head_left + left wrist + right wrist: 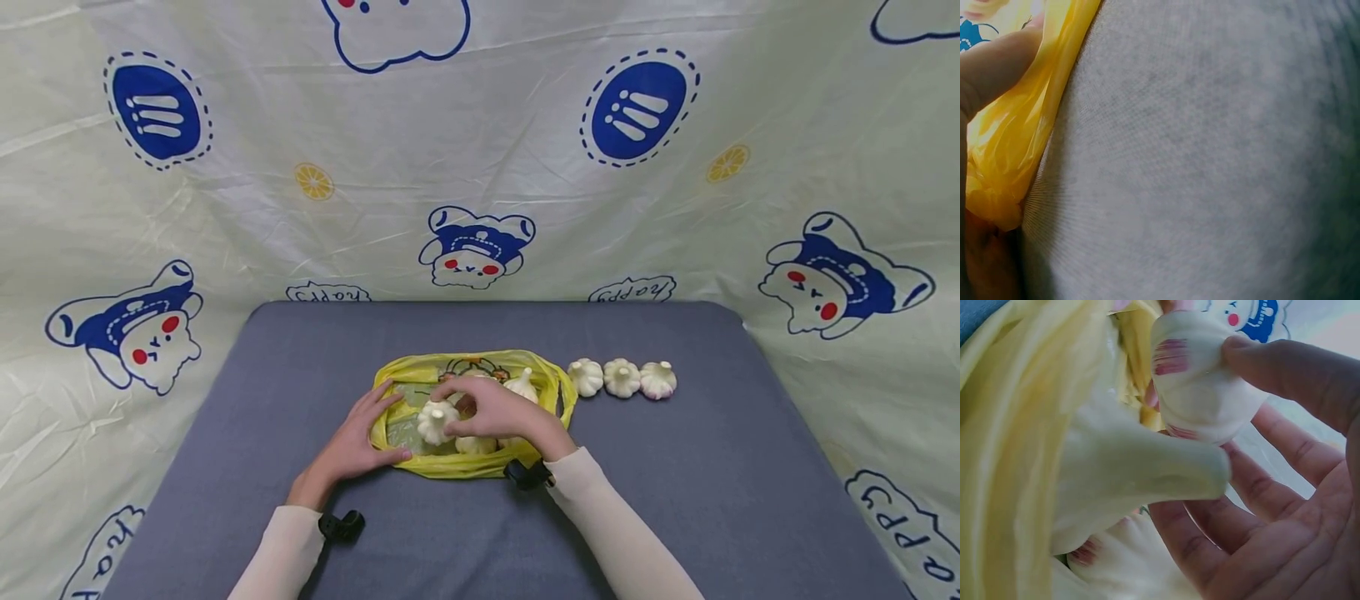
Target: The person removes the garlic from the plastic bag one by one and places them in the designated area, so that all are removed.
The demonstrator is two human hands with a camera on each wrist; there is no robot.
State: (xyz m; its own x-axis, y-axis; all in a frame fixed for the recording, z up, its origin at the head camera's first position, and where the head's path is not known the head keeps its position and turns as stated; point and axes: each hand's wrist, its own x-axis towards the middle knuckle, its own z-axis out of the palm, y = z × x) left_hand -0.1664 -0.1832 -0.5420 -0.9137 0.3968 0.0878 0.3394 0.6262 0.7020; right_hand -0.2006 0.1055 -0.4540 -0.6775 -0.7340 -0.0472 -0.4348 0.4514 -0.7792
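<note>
A yellow plastic bag [480, 477] lies with its mouth spread wide at the middle of the table. My right hand [491, 408] is over that mouth and pinches a white garlic bulb [437, 422] between thumb and fingers. Purple streaks mark the held bulb [1200, 394] in the right wrist view, where another bulb's pale stem [1179, 475] juts out below it. Inside the bag are more bulbs, one at the right [522, 385] and one near the front [476, 445]. My left hand [356, 442] holds the bag's left end, its thumb [1004, 65] against the yellow plastic.
Three garlic bulbs [622, 378] stand in a row on the table just right of the bag. Grey-blue cloth covers the table [697, 500]. A pale curtain [510, 125] with blue cartoon prints hangs behind its far edge and along both sides.
</note>
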